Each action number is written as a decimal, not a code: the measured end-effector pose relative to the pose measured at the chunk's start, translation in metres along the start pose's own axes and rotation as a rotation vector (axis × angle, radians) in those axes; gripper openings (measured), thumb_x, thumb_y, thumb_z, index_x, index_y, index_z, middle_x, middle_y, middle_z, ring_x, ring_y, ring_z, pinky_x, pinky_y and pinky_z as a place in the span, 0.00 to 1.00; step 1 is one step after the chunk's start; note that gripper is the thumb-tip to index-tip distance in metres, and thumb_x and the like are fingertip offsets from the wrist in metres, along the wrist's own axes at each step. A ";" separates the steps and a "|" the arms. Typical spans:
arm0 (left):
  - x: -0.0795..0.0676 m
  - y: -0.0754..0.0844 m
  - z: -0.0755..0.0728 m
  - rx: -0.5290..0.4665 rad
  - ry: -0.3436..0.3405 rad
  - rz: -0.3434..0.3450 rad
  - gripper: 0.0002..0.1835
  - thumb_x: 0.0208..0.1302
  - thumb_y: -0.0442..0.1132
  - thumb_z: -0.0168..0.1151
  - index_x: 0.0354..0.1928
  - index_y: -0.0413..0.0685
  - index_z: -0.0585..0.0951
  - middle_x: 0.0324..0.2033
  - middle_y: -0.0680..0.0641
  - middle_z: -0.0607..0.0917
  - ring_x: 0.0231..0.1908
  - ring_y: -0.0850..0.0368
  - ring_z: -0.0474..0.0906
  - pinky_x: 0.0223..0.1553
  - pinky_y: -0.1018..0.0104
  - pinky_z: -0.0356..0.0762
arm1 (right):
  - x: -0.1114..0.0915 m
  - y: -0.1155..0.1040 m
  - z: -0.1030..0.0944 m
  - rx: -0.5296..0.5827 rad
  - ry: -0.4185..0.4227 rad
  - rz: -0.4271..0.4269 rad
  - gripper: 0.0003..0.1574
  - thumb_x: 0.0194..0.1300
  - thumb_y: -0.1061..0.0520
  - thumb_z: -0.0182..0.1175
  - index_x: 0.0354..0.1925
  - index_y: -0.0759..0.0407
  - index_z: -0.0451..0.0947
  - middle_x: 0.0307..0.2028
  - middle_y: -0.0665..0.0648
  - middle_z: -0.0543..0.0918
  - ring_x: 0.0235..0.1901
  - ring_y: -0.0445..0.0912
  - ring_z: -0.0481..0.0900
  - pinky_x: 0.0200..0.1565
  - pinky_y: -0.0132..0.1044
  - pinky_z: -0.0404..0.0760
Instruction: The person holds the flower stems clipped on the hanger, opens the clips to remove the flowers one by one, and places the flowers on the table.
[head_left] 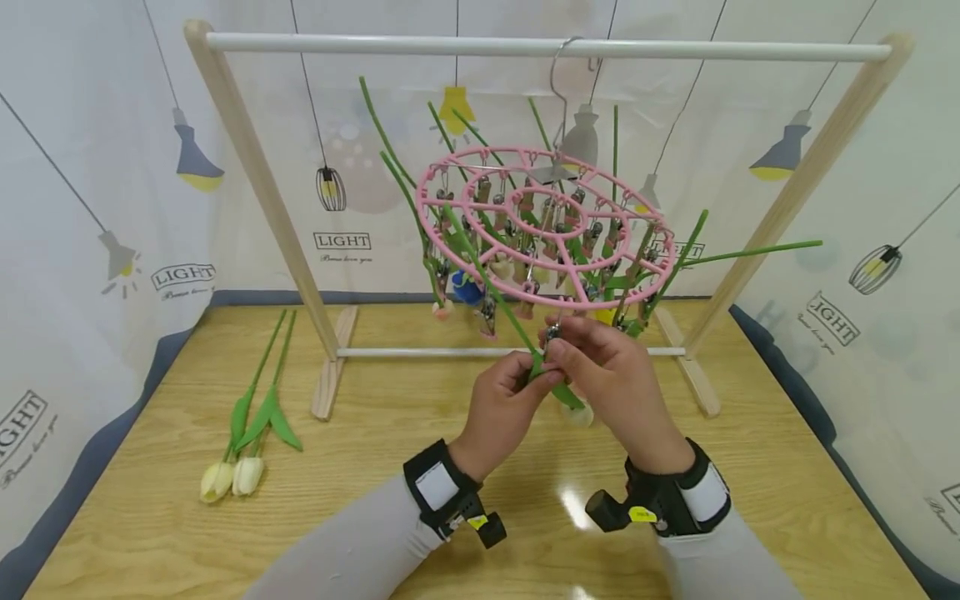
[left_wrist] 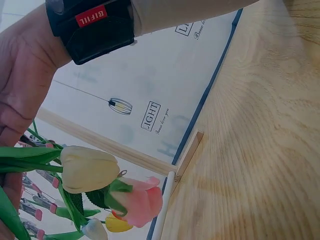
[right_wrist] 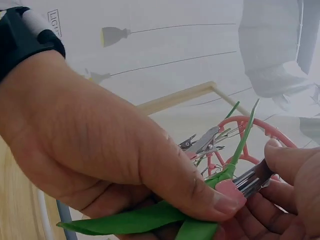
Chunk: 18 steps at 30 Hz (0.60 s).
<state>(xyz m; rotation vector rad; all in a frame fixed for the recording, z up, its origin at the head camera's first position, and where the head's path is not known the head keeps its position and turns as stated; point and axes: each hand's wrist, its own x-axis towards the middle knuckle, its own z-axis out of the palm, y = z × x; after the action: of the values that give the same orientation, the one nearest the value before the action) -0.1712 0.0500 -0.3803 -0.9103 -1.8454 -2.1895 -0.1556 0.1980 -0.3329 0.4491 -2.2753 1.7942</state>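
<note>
A white artificial tulip (left_wrist: pixel 90 169) hangs head-down, its green stem (head_left: pixel 495 292) slanting up in the head view. My left hand (head_left: pixel 497 408) pinches the tulip by its stem and leaves, just below the front rim of a round pink hanger (head_left: pixel 528 293). With thumb and fingers, my right hand (head_left: pixel 626 387) grips the metal handles of a clip (head_left: pixel 553 332) hanging from that rim. In the right wrist view the clip's pink tip (right_wrist: pixel 230 192) lies against the stem beside my left thumb. Whether its jaws are parted is hidden.
The hanger hooks over a white bar (head_left: pixel 390 44) on a wooden-legged rack (head_left: pixel 262 192). Several flowers hang from its other clips, including a pink rose (left_wrist: pixel 142 201) and a blue flower (head_left: pixel 467 286). Two white tulips (head_left: pixel 249 475) lie at the table's left.
</note>
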 end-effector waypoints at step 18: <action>-0.002 -0.033 -0.002 -0.050 0.025 -0.025 0.08 0.61 0.38 0.61 0.40 0.43 0.81 0.38 0.37 0.85 0.39 0.49 0.81 0.39 0.64 0.82 | 0.006 0.005 0.003 0.093 0.013 -0.028 0.14 0.64 0.54 0.58 0.42 0.62 0.71 0.42 0.58 0.80 0.37 0.53 0.77 0.30 0.32 0.81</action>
<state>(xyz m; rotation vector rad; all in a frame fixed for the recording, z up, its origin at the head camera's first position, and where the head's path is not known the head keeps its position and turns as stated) -0.1861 0.0553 -0.4092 -0.8690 -1.8079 -2.2607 -0.1629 0.1952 -0.3364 0.4812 -2.1728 1.8888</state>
